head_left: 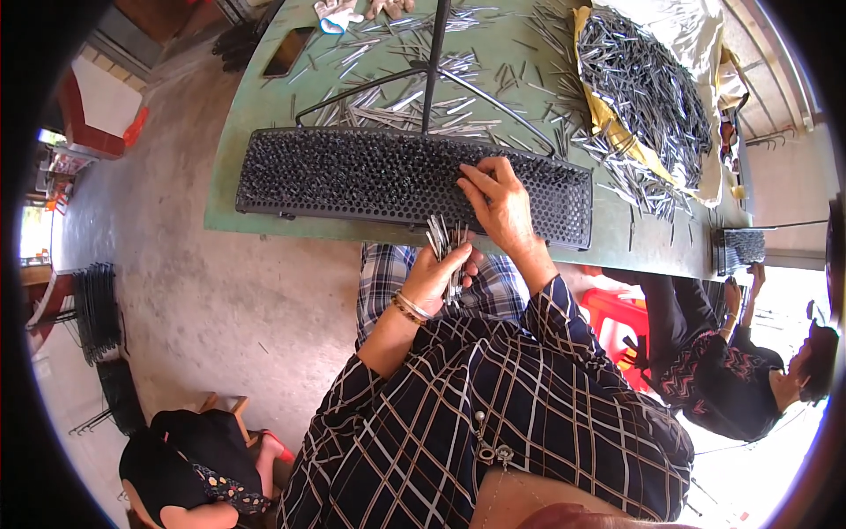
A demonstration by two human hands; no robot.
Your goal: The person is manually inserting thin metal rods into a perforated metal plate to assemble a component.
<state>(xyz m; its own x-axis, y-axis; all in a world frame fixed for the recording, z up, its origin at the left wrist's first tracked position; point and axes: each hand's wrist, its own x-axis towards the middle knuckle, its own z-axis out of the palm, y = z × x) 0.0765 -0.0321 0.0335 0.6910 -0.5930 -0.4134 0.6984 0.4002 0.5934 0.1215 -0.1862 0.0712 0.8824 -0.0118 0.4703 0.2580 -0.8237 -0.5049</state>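
Observation:
A long black perforated rack [570, 204] stands at the near edge of the green table, with a black rod frame rising behind it. Many of its holes are filled with thin dark pieces; the lower row and the right end show bare holes. Just below the rack, my left hand [434, 279] is closed around a bundle of thin metal rods [438, 236], their ends sticking up. My right hand [499, 201] is over the rack's right half, thumb and fingers bent together at its face. Anything pinched between those fingertips is too small to make out.
Loose metal rods [458, 63] are strewn over the green table [256, 104]. A large open sack [648, 97] of rods lies at the right, and a phone [288, 53] and gloves [337, 15] lie at the far left. Two people sit nearby, one beside another rack [740, 249].

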